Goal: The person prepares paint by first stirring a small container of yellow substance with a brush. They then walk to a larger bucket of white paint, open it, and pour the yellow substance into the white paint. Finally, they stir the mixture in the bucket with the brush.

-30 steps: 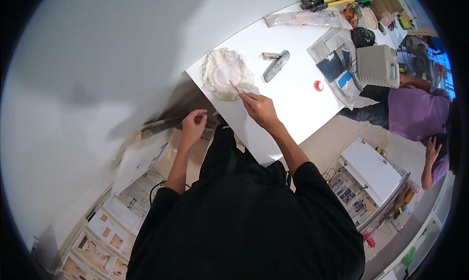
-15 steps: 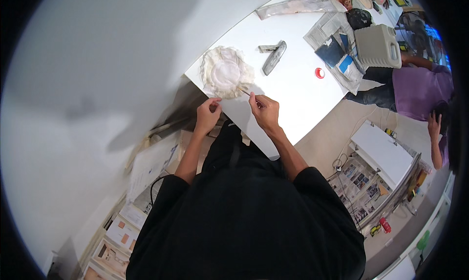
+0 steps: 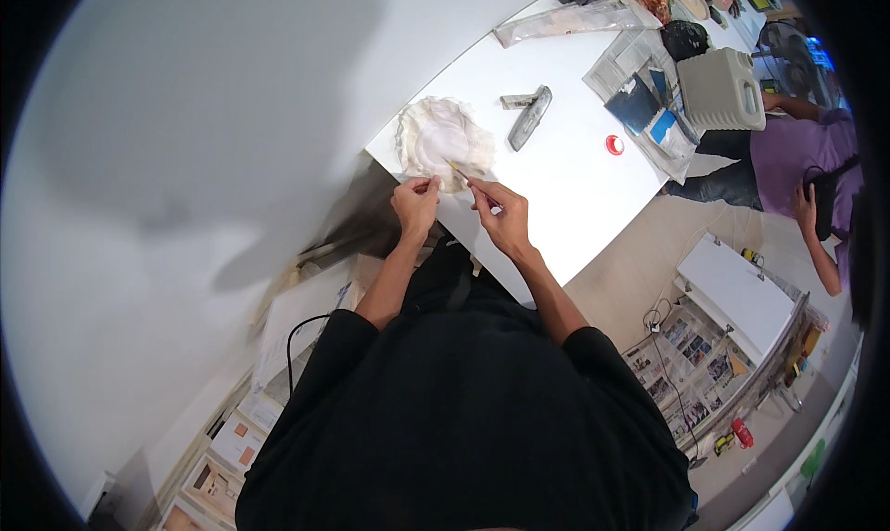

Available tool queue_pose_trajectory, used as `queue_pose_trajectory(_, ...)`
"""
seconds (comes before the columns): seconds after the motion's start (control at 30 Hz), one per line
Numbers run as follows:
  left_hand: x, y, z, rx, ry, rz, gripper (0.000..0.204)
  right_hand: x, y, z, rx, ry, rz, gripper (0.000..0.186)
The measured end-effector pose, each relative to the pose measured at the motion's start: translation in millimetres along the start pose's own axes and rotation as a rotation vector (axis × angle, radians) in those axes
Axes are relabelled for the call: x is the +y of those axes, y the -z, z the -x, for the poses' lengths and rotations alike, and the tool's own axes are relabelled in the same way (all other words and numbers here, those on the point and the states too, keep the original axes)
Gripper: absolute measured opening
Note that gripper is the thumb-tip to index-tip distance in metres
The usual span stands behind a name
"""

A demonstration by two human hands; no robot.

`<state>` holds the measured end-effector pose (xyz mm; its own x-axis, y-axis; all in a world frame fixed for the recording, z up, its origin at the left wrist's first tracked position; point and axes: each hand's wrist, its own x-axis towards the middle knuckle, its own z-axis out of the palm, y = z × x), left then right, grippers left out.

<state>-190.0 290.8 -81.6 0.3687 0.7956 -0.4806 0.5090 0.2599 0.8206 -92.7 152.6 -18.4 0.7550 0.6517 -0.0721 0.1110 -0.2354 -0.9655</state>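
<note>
Frilly cream cloth [image 3: 443, 140] | left hand [image 3: 414, 206] pinches edge; right hand [image 3: 501, 218] grips thin stick [image 3: 460, 171]

The cloth [image 3: 441, 140] under my hands looks like thin, crinkled off-white fabric, matt and soft. The stick [image 3: 457, 170] in my right hand [image 3: 501, 218] looks like pale wood. The counter [image 3: 565, 188] is smooth white laminate with a faint sheen. The jug [image 3: 721, 88] is dull beige plastic, and the tool [image 3: 529, 119] looks like grey matt metal.
</note>
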Motion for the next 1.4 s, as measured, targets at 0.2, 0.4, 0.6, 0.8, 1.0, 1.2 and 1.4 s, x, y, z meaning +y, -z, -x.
queue_pose_trajectory(0.2,-6.8,5.0,-3.7,-0.221,0.154,0.682,0.017,-3.5,-4.9,0.8,0.021,-0.189,-0.236,0.021)
queue_pose_trajectory(0.4,2.7,16.1,-5.7,-0.437,0.399,1.250,0.015,-3.2,-2.5,0.6,0.002,-0.213,-0.269,0.021)
queue_pose_trajectory(0.6,-6.4,7.4,-9.9,-0.424,0.381,1.188,0.013,2.9,-0.8,2.1,-0.013,-0.200,-0.252,0.021)
queue_pose_trajectory(0.8,-19.5,-1.8,-18.5,-0.451,0.357,1.133,0.016,7.0,0.5,3.4,-0.068,-0.164,-0.178,0.021)
queue_pose_trajectory(1.0,22.1,10.1,-0.9,-0.469,0.407,1.244,0.018,6.6,-0.8,3.0,-0.028,-0.135,-0.188,0.020)
queue_pose_trajectory(1.2,-8.2,6.9,-13.8,-0.495,0.346,1.136,0.013,3.7,0.4,0.3,-0.061,-0.127,-0.158,0.020)
queue_pose_trajectory(1.4,-8.4,0.3,-18.5,-0.437,0.371,1.106,0.008,0.6,-3.5,4.5,-0.050,-0.101,-0.121,0.020)
